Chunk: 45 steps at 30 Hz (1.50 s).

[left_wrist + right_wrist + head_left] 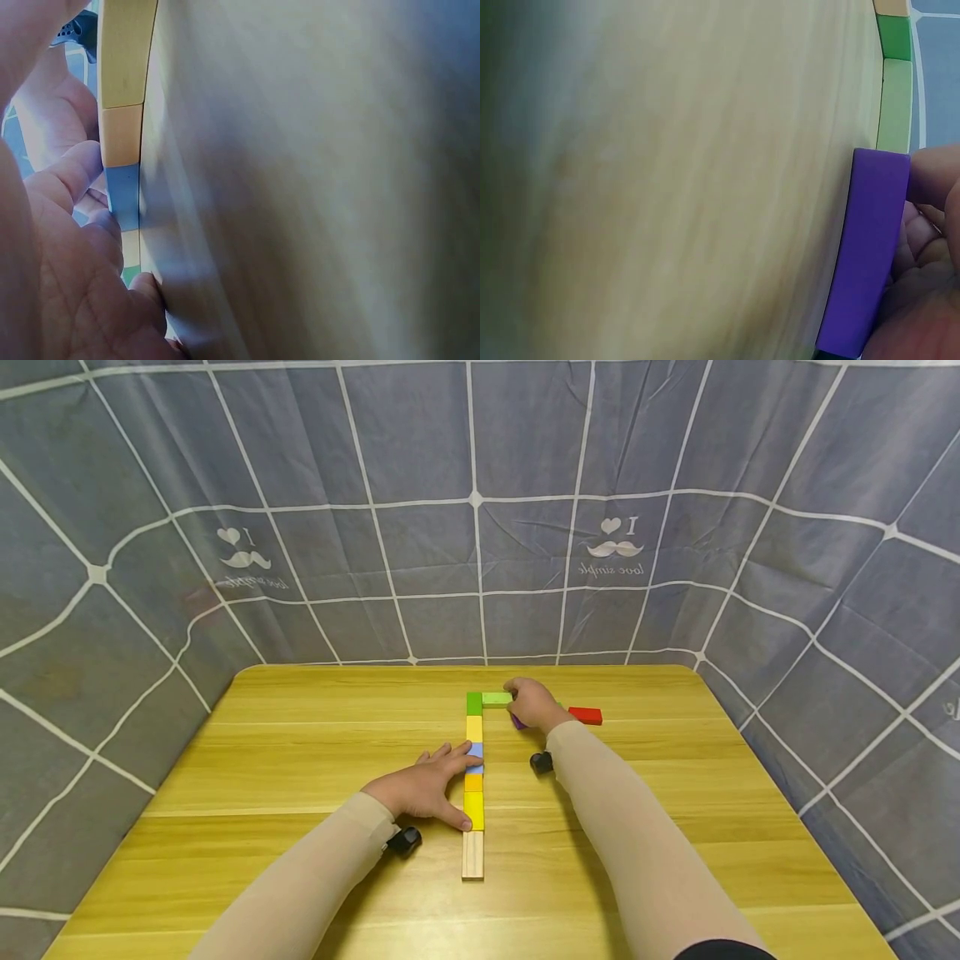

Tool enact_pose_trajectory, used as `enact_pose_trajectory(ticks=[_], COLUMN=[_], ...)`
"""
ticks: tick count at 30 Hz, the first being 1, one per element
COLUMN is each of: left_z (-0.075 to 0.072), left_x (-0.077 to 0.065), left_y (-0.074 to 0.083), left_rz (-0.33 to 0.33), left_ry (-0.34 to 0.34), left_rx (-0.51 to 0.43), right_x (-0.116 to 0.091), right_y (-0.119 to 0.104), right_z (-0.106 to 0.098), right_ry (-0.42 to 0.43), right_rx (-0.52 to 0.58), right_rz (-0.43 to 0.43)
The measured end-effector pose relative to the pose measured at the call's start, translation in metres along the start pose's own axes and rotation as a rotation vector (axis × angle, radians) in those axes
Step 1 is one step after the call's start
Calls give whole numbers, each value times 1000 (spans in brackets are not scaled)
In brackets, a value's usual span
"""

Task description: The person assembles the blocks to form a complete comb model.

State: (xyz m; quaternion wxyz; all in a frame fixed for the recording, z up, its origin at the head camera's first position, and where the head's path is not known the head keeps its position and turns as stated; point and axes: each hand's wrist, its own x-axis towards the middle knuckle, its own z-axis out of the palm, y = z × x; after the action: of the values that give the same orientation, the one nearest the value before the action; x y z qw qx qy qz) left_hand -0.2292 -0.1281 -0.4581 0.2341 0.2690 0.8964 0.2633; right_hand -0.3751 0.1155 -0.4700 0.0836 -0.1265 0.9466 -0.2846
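near the lime block (496, 699), the right hand (534, 703) holds a purple block (865, 251).

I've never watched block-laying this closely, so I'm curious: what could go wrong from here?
The purple block in the right hand sits close to the end of the light green block, so it might nudge that one askew. The left hand touches the blue block and bright yellow block; a slip could push them out of line. Moving the right hand might also bump the red block, close beside its wrist.
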Motion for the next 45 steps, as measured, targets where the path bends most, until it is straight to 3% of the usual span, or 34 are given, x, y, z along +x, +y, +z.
enact_pose_trajectory(ticks=[12,19,26,35,45], left_z=[1,0,1,1,0], left_x=[1,0,1,0,-1], left_y=[0,0,1,0,3], left_rz=[0,0,3,9,4], left_ry=[-2,-3,-4,4,-4], left_rx=[1,0,1,-3,0], right_x=[-12,-24,-35,-38,-41], right_y=[9,19,33,39,43], right_z=[-11,-21,-25,-32,-30], right_ry=[21,-10,-108,-153,-119], right_rx=[51,3,25,-98,-109], right_rz=[-15,-93,-103,-143,-118])
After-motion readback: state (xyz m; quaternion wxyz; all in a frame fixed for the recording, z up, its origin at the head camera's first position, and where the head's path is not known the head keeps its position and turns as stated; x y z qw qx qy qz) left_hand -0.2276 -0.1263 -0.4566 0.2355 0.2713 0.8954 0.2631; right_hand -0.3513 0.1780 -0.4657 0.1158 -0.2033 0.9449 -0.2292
